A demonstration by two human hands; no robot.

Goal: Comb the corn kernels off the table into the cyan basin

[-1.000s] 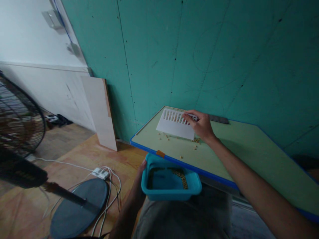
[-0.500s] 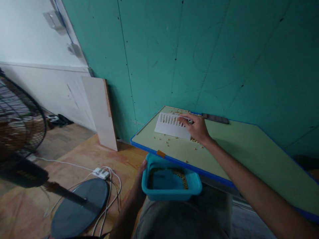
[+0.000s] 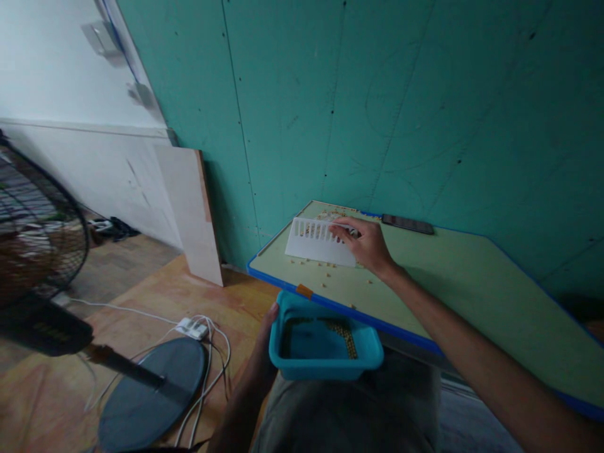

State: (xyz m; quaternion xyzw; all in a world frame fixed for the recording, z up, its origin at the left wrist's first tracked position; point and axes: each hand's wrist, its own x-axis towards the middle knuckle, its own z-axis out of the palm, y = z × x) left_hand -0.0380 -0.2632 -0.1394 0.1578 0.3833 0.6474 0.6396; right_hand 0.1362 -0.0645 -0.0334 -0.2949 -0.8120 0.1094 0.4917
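Observation:
My right hand [image 3: 362, 244] grips the right end of a white slotted plastic panel [image 3: 315, 243] that stands on edge on the green table [image 3: 453, 277]. Small yellow kernels [image 3: 325, 272] lie scattered in front of and behind the panel. My left hand [image 3: 267, 321] holds the left rim of a teal plastic tub [image 3: 324, 343], kept on my lap just below the table's blue front edge. A strip of the same yellow kernels lies inside the tub.
A dark flat phone [image 3: 408, 224] lies at the table's far edge by the teal wall. A standing fan [image 3: 42, 251] with a round base [image 3: 151, 393], a white power strip [image 3: 191, 327] and cables are on the wooden floor at left. A board [image 3: 189, 211] leans on the wall.
My right hand has slid the white panel leftward across the table, pushing kernels along. The tub and my left hand have stayed put.

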